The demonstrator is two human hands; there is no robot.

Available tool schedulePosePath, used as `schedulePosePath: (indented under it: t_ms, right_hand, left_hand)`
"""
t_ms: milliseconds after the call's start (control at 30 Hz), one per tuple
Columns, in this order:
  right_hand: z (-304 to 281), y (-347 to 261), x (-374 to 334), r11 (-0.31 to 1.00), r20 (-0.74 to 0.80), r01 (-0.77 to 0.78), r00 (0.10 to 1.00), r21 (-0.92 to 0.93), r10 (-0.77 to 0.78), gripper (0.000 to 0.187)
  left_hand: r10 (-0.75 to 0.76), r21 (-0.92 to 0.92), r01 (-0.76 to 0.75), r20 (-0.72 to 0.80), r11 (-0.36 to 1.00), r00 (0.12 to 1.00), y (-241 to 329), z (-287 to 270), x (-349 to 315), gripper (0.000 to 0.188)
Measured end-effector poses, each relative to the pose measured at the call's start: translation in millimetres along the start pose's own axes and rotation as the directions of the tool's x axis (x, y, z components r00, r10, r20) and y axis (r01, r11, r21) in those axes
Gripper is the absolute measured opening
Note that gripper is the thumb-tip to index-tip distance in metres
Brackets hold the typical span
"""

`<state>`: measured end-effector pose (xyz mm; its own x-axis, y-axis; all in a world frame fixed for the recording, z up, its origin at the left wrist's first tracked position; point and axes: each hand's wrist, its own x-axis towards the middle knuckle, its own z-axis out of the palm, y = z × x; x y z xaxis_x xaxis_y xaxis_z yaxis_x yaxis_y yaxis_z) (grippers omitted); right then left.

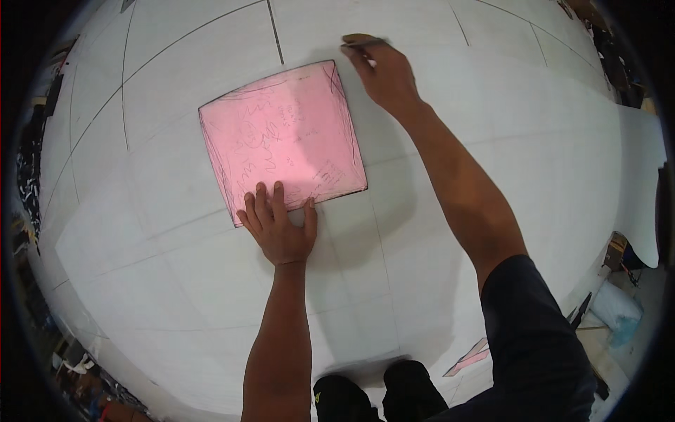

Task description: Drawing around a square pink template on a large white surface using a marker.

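Observation:
A roughly square pink sheet lies flat on a pale tiled surface, covered with dark scribbles and edged with dark lines. My left hand is spread over its near edge, fingertips resting on the pink and the palm beyond the edge. Past the sheet's far right corner is my right hand, closed around a thin dark stick like a pen or pencil. That hand is apart from the sheet. The stick's exact kind is too small to make out.
A narrow pink piece lies near my right sleeve. Dark straight lines cross the pale surface beyond the sheet. A white curved object and a clear plastic bag stand at the right. Cluttered items line the left rim.

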<state>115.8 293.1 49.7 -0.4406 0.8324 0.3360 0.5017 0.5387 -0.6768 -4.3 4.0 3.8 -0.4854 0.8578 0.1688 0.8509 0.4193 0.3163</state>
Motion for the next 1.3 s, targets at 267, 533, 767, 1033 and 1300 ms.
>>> schedulePosePath:
  t_ms: [267, 533, 767, 1033, 1300]
  right_hand:
    - [-92.6, -42.7, -297.5, 0.98, 0.139, -0.101, 0.982, -0.171, 0.125, 0.023]
    - [-157.9, -107.3, -527.1, 0.854, 0.246, -0.378, 0.844, -0.358, 0.476, 0.028]
    - [-129.0, -94.4, -563.6, 0.853, 0.148, -0.265, 0.92, -0.45, 0.364, 0.029]
    - [-130.8, -92.7, -547.7, 0.867, 0.075, -0.314, 0.926, -0.387, 0.369, 0.027]
    - [-122.8, -97.8, -548.5, 0.891, -0.022, -0.197, 0.978, -0.41, 0.206, 0.027]
  left_hand:
    - [0.003, -0.016, -0.003, -0.007, 1.0, 1.0, -6.7, -2.1, -2.2, 0.06]
    - [0.031, 0.006, -0.031, -0.03, 1.0, 0.999, -0.7, 4.8, -1.1, 0.064]
    - [0.075, -0.092, -0.077, -0.025, 0.993, 0.997, -8.5, -3.2, -4.5, 0.057]
    - [-0.006, 0.002, 0.006, 0.085, 1.0, 0.996, 30.3, -49.6, -210.3, 0.05]
    - [-0.39, 0.211, 0.332, 0.373, 0.919, 0.842, 34.9, -168.9, -535.8, 0.056]
